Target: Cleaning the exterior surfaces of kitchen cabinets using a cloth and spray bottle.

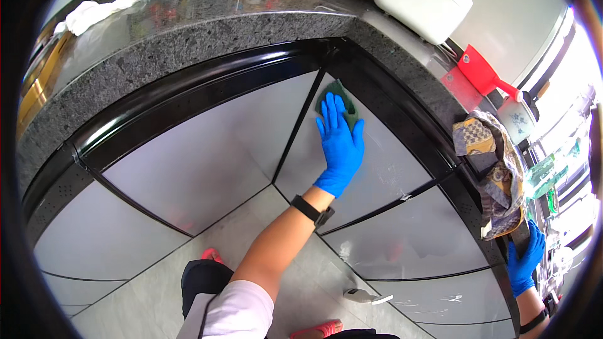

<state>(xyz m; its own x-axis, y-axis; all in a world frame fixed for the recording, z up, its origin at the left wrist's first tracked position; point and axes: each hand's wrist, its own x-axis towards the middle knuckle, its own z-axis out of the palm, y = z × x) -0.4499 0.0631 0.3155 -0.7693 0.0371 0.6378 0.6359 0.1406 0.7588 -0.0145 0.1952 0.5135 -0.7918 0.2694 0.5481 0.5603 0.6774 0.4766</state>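
My left hand (340, 143), in a blue glove, presses a dark green scouring pad (335, 88) flat against the upper part of a grey cabinet door (391, 169) beside the inner corner. Its fingers point up and the pad shows around their tips and by the thumb. At the far right my right hand (526, 259), also gloved in blue, rests on the edge of the countertop below a patterned cloth (504, 188). Its thumb stands apart from the fingers, and I see nothing held in it. Whitish marks show on the door near its lower right edge.
Above the doors runs a speckled stone countertop (202, 40). On it are a white cloth (94, 12), a white appliance (421, 2), a red scoop (483, 73) and a floral white pot (517, 117). A grey-and-white object (360, 295) lies on the tiled floor near my feet in red sandals.
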